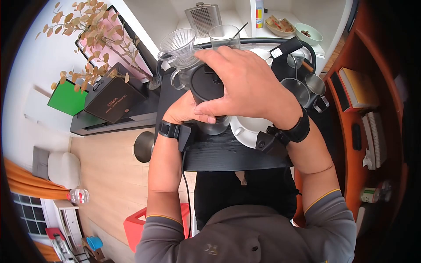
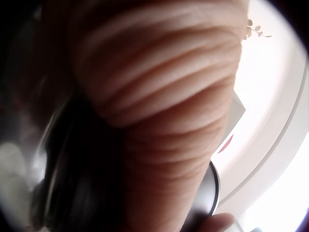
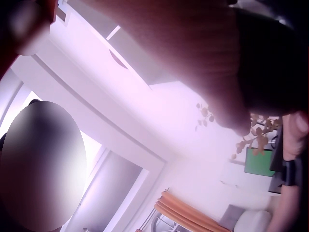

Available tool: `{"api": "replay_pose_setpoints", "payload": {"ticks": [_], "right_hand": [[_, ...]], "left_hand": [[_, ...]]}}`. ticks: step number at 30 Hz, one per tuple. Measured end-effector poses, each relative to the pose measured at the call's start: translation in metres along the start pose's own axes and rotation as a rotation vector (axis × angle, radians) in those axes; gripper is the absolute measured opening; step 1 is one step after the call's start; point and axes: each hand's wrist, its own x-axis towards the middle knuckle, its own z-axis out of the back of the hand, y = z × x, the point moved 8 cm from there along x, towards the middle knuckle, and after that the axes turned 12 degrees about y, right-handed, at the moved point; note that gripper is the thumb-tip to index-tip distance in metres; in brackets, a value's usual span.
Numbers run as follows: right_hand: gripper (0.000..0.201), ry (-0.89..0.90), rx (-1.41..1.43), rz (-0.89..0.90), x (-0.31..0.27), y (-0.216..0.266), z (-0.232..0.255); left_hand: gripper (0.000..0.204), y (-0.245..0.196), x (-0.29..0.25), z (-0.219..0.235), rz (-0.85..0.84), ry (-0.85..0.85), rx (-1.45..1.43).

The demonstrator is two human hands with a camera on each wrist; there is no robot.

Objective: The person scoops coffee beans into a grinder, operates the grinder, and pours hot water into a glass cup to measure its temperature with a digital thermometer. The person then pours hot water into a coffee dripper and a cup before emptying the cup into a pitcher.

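Observation:
A black cylindrical container with a round lid (image 1: 207,83) stands over a clear glass base (image 1: 215,127) near the table's front. My left hand (image 1: 182,108) grips its side, with the fingers hidden behind it. From above, my right hand (image 1: 250,83) holds the lid's rim, thumb at the near side and fingers at the far side. In the left wrist view, my left hand (image 2: 169,96) lies against the dark container (image 2: 91,169). The right wrist view shows my right hand (image 3: 193,53) over the dark body (image 3: 270,63), and my left hand (image 3: 293,137) beside it.
A glass dripper (image 1: 177,41) and a glass cup (image 1: 224,37) stand behind my hands. To the right are a white cup (image 1: 247,136), a metal cup (image 1: 315,84) and a glass (image 1: 294,91). A dark box (image 1: 113,98) stands left of the black table (image 1: 228,153).

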Motion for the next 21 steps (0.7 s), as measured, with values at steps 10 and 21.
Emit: {"api": "replay_pose_setpoints", "payload": {"ticks": [10,21], "right_hand": [[0.085,-0.043,-0.002,0.115,0.0,0.01,-0.003],[0.076,-0.071,0.004,0.187,0.004,0.016,-0.015]], "left_hand": [[0.099,-0.013,0.001,-0.002,-0.069,0.022,0.024],[0.086,-0.007,-0.002,0.003,-0.02,0.0,-0.007]]}}
